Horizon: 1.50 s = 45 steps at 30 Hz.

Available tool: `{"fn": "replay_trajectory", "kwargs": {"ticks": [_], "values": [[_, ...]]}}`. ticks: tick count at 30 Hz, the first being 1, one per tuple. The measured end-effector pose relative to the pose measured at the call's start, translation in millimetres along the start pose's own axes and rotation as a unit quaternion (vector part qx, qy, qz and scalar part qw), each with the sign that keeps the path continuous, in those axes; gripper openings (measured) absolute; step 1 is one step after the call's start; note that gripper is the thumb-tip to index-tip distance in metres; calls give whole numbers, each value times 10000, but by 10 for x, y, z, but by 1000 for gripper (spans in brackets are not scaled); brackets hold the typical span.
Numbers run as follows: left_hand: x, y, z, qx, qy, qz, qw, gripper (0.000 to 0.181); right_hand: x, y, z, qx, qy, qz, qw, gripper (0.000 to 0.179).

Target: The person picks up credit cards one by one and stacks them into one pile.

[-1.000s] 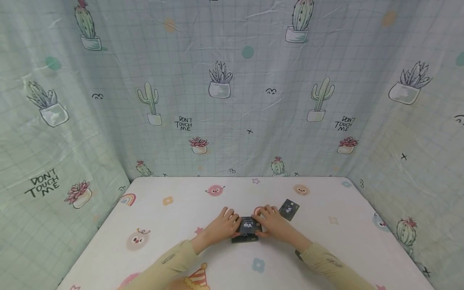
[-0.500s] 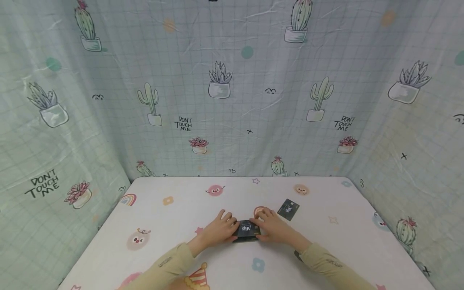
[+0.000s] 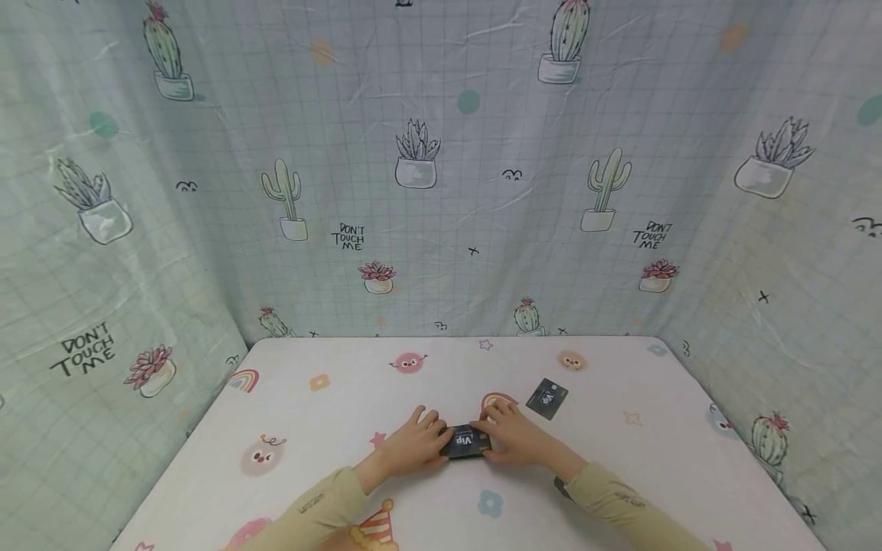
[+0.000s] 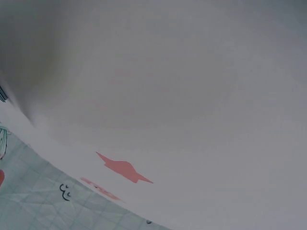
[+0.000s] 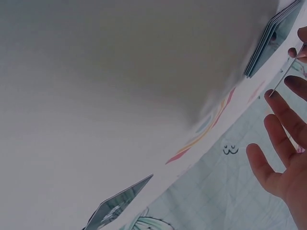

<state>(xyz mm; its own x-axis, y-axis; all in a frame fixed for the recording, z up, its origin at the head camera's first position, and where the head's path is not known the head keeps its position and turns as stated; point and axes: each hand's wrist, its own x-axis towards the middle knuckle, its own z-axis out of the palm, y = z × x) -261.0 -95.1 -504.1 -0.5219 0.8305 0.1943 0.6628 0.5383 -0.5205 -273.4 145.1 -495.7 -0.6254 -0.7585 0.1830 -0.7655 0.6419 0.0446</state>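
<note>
Between my two hands is a black card with "Vip" on it [image 3: 465,441], seen in the head view. My left hand [image 3: 416,446] pinches its left end and my right hand [image 3: 514,438] pinches its right end. In the right wrist view the fingers of my right hand [image 5: 288,129] hold a thin card edge-on. Just below it a neat stack of similar cards [image 5: 271,43] lies on the table, apart from the held card. From the head view the held card hides most of that stack. Only a corner of the stack [image 4: 3,94] shows in the left wrist view.
One loose Vip card [image 3: 547,399] lies flat beyond my right hand. Another dark card [image 3: 561,487] is partly covered by my right sleeve. The white patterned table [image 3: 331,428] meets cactus-print curtains [image 3: 441,252] at the back and both sides.
Both hands have brought the held card toward me and slightly left, so it now covers the stack that showed below it. The loose card has stayed in place.
</note>
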Motion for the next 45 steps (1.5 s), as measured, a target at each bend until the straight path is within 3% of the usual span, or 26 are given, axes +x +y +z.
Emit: {"fn": "replay_trajectory", "kwargs": {"ticks": [12,25,45], "values": [[-1,2,13,-191,-140,31,9997,48,10,-9,25,323,-427,200,9984,49],[-10,-29,86,-502,-345,-49,9981,48,28,-27,39,383,-388,167,9984,47],[-21,-24,80,-617,-153,78,9979,45,27,-16,89,365,-243,62,9990,46]]}}
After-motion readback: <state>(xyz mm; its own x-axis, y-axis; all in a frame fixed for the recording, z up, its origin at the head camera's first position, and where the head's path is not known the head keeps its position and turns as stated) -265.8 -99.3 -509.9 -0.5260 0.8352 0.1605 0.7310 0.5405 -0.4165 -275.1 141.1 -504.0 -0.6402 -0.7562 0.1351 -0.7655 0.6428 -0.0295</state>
